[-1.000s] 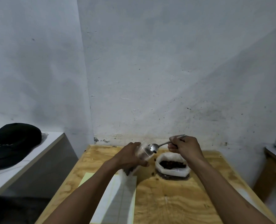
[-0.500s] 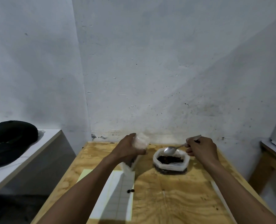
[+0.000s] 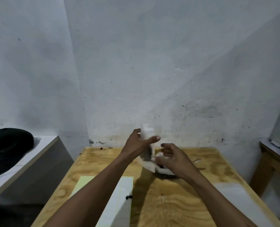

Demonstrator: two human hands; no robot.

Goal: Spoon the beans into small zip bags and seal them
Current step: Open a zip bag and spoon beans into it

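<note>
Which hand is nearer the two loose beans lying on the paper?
Left. The left hand grips the zip bag above and beyond the loose beans; the right hand hovers farther right over the bean bag.

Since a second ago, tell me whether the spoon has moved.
Yes. The spoon left the right hand and now lies on the table, right of the bean bag.

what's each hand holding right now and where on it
The left hand grips the small zip bag around its middle, mouth up. The right hand holds nothing, fingers loosely spread beside the bag.
</note>
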